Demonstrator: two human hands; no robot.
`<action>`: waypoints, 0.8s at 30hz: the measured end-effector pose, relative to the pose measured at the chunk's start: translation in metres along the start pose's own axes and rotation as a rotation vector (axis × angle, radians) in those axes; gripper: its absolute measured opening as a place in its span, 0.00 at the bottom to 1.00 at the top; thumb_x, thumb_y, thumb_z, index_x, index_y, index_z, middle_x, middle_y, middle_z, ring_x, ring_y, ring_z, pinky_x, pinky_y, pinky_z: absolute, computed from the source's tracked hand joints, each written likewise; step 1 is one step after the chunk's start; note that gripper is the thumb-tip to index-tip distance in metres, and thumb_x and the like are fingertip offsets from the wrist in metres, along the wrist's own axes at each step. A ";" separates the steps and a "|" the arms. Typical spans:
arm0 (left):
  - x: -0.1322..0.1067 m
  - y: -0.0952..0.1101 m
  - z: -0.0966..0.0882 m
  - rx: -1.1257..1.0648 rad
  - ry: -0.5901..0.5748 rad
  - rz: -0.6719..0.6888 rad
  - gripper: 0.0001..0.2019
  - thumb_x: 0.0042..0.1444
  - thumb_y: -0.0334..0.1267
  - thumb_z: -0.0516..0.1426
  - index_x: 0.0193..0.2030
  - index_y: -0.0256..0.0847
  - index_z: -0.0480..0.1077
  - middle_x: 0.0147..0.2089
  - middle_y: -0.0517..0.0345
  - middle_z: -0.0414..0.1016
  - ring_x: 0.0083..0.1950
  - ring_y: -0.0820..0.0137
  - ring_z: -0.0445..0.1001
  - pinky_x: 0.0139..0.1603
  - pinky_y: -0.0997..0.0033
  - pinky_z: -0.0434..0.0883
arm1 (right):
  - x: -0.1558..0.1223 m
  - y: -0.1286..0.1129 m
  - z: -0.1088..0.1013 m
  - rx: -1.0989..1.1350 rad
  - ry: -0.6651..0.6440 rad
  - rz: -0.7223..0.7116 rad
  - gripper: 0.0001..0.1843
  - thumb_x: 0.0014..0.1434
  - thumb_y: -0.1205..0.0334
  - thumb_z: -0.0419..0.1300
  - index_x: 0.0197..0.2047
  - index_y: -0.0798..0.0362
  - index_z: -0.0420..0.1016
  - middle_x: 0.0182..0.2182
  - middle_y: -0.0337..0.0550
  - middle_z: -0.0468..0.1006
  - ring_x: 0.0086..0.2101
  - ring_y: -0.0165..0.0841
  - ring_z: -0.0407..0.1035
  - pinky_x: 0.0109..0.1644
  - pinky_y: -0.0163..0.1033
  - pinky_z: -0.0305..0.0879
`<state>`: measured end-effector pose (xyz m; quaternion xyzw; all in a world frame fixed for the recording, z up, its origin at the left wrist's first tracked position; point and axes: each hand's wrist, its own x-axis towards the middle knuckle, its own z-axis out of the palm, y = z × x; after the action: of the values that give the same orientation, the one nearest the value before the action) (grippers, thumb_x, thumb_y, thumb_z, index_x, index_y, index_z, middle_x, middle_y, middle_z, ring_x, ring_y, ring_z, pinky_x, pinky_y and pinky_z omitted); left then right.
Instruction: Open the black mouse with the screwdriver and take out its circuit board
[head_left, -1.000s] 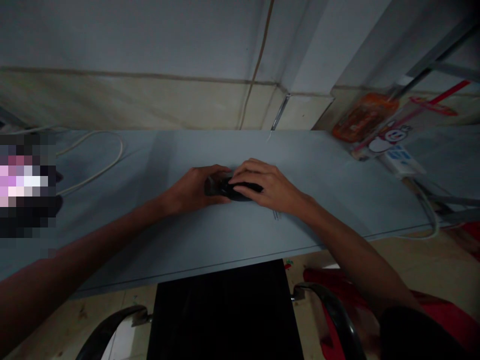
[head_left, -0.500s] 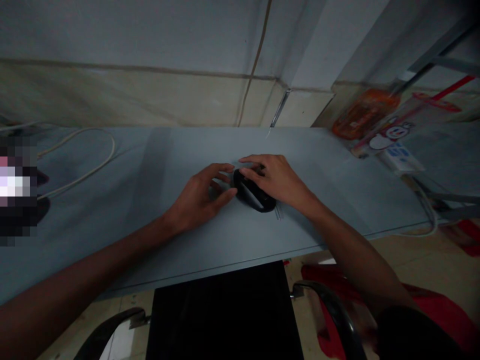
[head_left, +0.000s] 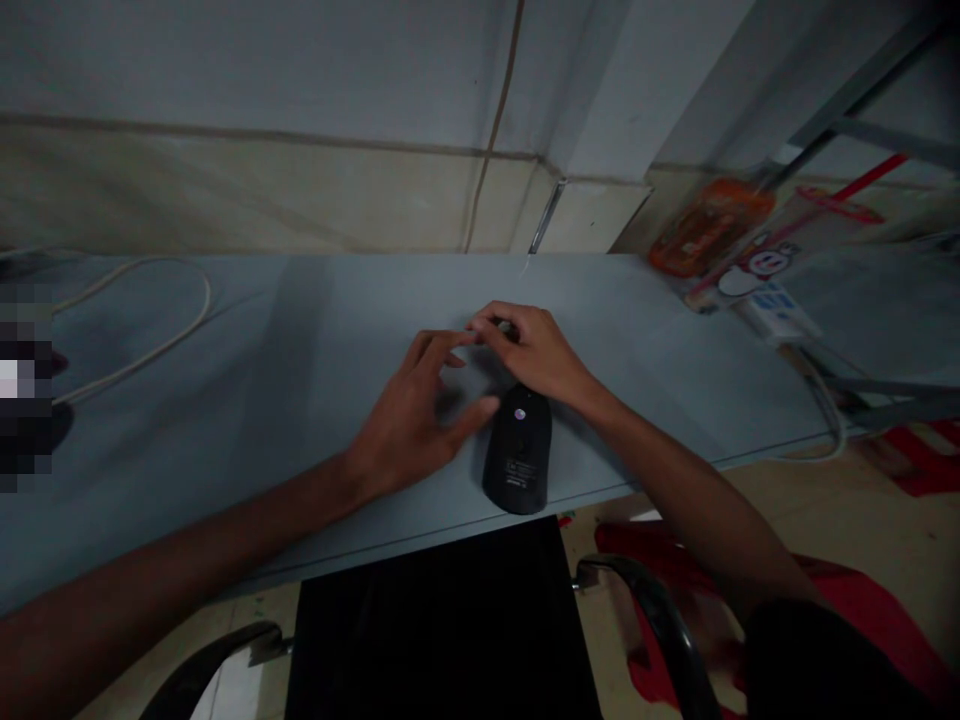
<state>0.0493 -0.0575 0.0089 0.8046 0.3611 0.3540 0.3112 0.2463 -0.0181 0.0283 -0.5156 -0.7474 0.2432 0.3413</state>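
A black computer mouse (head_left: 519,465) lies near the table's front edge, its underside up, showing a label and a small round sticker. My right hand (head_left: 534,350) is just beyond the mouse, its thumb and fingers pinched together; whatever may be between them is too small to make out. Its wrist passes close to the mouse's far end. To the left, my left hand (head_left: 420,405) has its fingers apart. Its index fingertip meets the fingertips of my right hand, while its thumb points toward the mouse's side.
The grey-blue table (head_left: 360,300) runs along a tiled wall. On the right stand an orange bottle (head_left: 709,228) and a clear cup (head_left: 772,255) with a red straw. A white cable (head_left: 206,300) loops at left. Below are a black chair (head_left: 442,620) and red stools (head_left: 630,590).
The mouse has moved out from between my hands toward the front edge, and its underside now faces up. My right fingers have drawn together. My left index finger has reached my right fingertips.
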 end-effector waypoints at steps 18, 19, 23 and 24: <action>0.005 -0.044 -0.037 0.454 -0.023 0.358 0.35 0.54 0.32 0.59 0.70 0.40 0.62 0.63 0.44 0.66 0.62 0.57 0.72 0.61 0.53 0.78 | -0.002 0.005 -0.025 -0.222 -0.108 -0.467 0.08 0.68 0.60 0.62 0.42 0.55 0.81 0.38 0.42 0.80 0.36 0.28 0.73 0.43 0.35 0.67; 0.004 -0.046 -0.037 0.441 -0.015 0.360 0.34 0.55 0.32 0.60 0.70 0.40 0.62 0.63 0.44 0.66 0.62 0.57 0.72 0.62 0.55 0.78 | -0.002 0.006 -0.025 -0.239 -0.107 -0.504 0.09 0.68 0.58 0.62 0.42 0.55 0.81 0.38 0.42 0.80 0.37 0.29 0.74 0.44 0.35 0.67; 0.002 -0.047 -0.039 0.378 -0.011 0.339 0.33 0.55 0.31 0.60 0.69 0.40 0.63 0.62 0.47 0.69 0.60 0.62 0.73 0.63 0.59 0.77 | -0.004 0.008 -0.024 -0.298 -0.150 -0.534 0.12 0.70 0.56 0.58 0.42 0.54 0.80 0.40 0.43 0.79 0.40 0.31 0.75 0.45 0.37 0.69; 0.002 -0.046 -0.040 0.361 -0.015 0.328 0.32 0.55 0.31 0.60 0.68 0.40 0.63 0.61 0.48 0.70 0.60 0.62 0.73 0.64 0.60 0.76 | -0.004 0.008 -0.024 -0.318 -0.169 -0.526 0.13 0.71 0.56 0.57 0.43 0.53 0.80 0.41 0.44 0.79 0.40 0.31 0.75 0.45 0.37 0.69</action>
<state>0.0018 -0.0211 -0.0030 0.8977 0.2807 0.3236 0.1036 0.2707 -0.0190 0.0369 -0.3297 -0.9094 0.0687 0.2441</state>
